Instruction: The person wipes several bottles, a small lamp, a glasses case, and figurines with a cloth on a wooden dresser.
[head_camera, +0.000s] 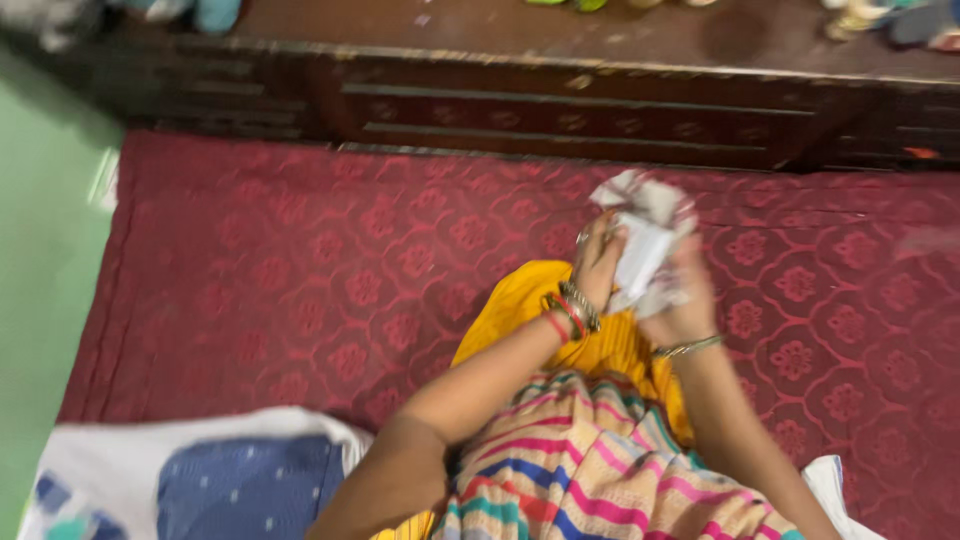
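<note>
White crumpled cloth (645, 235), perhaps a small patterned fabric piece with reddish edging, is sitting bunched between both hands above the maroon patterned bedspread (300, 270), just in front of the person's lap. The left hand (600, 265) is pressing against its left side, fingers curled in and closing on the folds, though the blur is making it hard to tell exactly how each finger is lying. The right hand (680, 295) is wrapping around the lower right part, fingers clamped on the bundle from behind, so the cloth is being kept up off the bed and gathered rather than spread out. Holding it from two sides like this appears to be keeping the loose ends from falling open.

Bangles (575, 312) in red and metal tones are circling the left wrist, and a thin metal bangle (688, 347) is resting on the right wrist. Beneath the forearms, a yellow garment (530, 300) is lying over the lap, partly covered by a striped fabric (590, 470) in pink, blue, green and cream that is draping toward the camera. A white and blue dotted pillow (220, 480) is lying at the near left edge of the bed. A dark carved wooden headboard (560, 110) is running along the far side, with small blurred objects on its top ledge that are too unclear to name.
</note>
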